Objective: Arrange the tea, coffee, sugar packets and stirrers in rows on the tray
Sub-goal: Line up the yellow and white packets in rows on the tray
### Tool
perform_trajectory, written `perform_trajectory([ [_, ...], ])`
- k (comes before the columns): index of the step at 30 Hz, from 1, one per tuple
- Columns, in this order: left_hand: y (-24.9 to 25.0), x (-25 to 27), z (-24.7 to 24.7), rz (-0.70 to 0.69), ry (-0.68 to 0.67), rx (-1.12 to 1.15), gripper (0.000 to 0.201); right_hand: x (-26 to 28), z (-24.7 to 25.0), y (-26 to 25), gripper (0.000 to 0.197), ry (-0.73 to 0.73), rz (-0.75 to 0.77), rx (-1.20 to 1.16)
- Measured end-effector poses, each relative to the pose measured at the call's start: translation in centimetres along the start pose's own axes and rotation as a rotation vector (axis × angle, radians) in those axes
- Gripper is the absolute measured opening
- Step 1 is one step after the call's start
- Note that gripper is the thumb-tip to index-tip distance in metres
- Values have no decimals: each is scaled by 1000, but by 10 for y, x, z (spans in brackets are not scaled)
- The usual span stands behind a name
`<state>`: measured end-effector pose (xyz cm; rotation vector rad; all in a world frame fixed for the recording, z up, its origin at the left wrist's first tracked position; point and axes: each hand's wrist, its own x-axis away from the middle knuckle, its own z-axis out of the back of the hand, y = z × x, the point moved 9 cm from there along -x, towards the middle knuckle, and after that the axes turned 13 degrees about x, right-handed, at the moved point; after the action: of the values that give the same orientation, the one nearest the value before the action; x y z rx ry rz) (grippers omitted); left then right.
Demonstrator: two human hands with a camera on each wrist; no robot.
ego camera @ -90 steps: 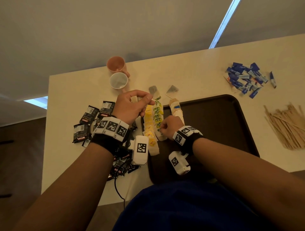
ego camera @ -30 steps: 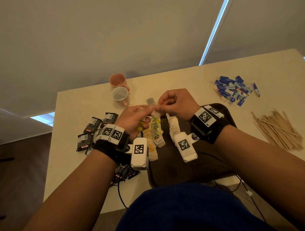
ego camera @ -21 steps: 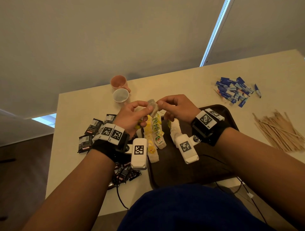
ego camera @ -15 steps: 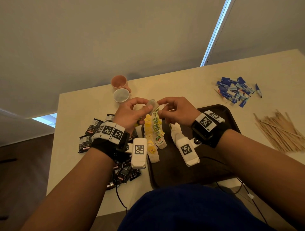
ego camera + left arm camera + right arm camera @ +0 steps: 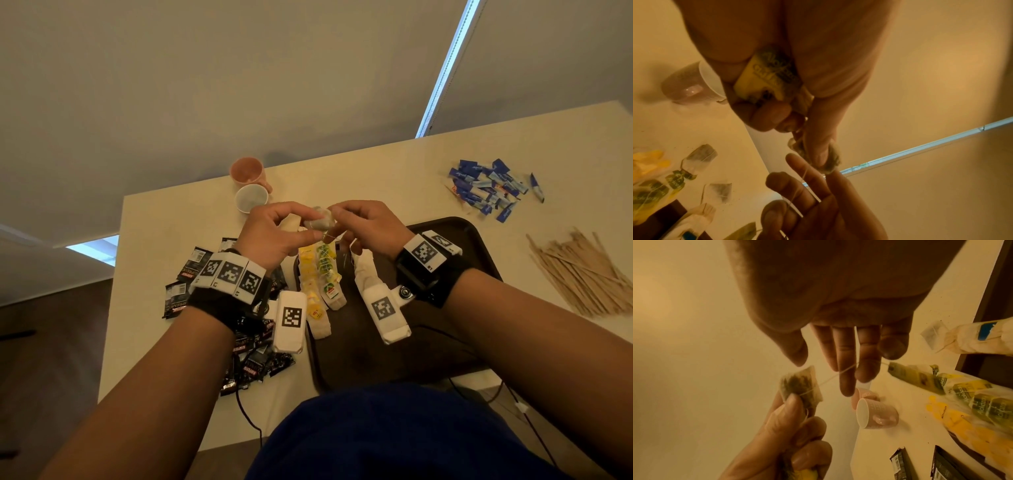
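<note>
The left hand [image 5: 274,236] pinches a tea bag [image 5: 320,221] above the desk [image 5: 171,240], its fingers [image 5: 795,404] clamped on the bag and on a yellow tag. The right hand [image 5: 368,228] has its fingers [image 5: 844,363] mostly straight and slightly apart, with the bag's string [image 5: 830,378] running across them. The step seems to be untangling the string. Next, the bag probably must join the tea rows [image 5: 318,274] on the tray [image 5: 479,246], with the string kept tidy.
</note>
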<state>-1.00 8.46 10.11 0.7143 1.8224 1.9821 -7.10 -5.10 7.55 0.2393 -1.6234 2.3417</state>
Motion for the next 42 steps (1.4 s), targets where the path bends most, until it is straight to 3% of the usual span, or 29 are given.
perform_trajectory([
  [7, 12, 6, -8, -109, -102, -68, 30, 0, -1, -15, 20, -14, 95, 33],
  [14, -3, 0, 26, -28, 155, 45, 20, -6, 4, -9, 14, 25, 127, 115],
  [19, 5, -3, 12, -53, 86, -101, 7, -7, -1, -16, 13, 5, 184, 187],
  [23, 4, -5, 14, -54, 139, -82, 3, -5, -2, -20, 16, -1, 210, 213],
  [27, 11, -6, 24, -80, 220, -38, 12, -3, -7, -9, 28, -57, 125, 214],
  [32, 21, -8, 31, -108, 268, -27, 15, 3, -19, 5, 15, -137, 98, 222],
  [42, 34, -10, 22, -96, 209, 7, 13, -1, -37, 20, 16, -197, 92, 118],
])
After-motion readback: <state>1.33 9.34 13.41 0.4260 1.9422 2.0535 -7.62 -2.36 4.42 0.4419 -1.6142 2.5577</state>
